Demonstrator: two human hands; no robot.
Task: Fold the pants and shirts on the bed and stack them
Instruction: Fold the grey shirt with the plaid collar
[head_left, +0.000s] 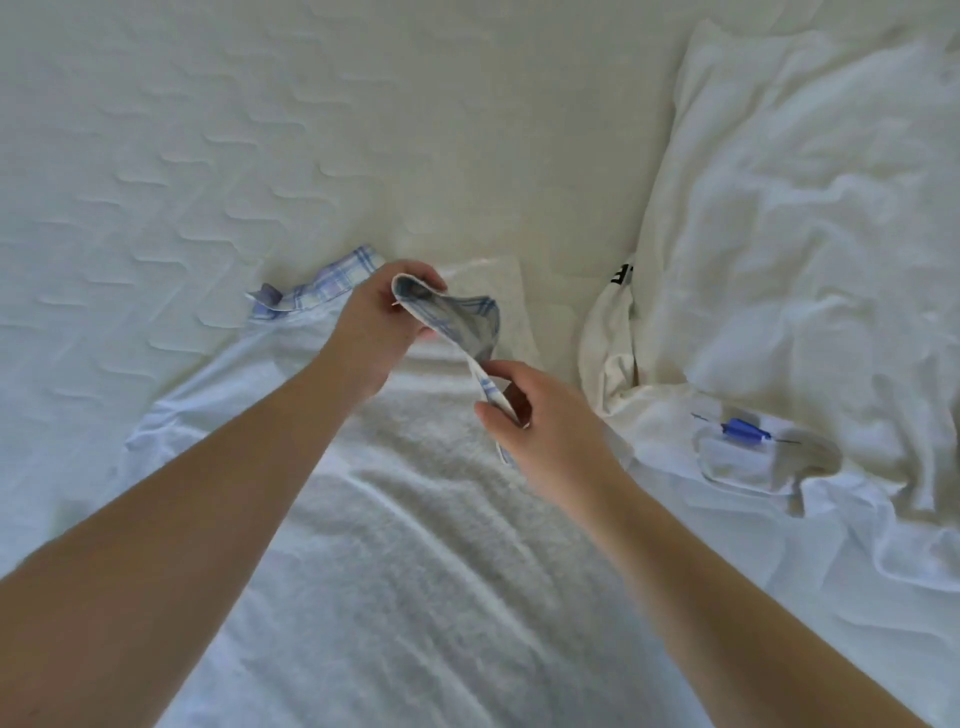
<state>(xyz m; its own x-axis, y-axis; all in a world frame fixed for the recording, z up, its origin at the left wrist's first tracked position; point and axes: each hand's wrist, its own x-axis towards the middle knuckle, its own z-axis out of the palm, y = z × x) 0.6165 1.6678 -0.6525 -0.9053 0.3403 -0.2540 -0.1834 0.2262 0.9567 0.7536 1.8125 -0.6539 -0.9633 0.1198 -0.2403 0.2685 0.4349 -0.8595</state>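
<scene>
A white shirt (415, 545) with a blue plaid collar lining lies spread on the bed in front of me. My left hand (379, 332) grips the lifted collar (452, 317) at its folded end. My right hand (540, 421) pinches the same collar strip lower down, near its right end. The rest of the plaid collar (322, 286) lies flat to the left of my left hand. A second white garment (618, 332) with black lettering lies crumpled to the right.
A white pillow or heap of white cloth (810, 234) fills the right side. A white piece with a blue mark (743, 441) lies beside it. The quilted white mattress (208, 156) stretches behind and to the left.
</scene>
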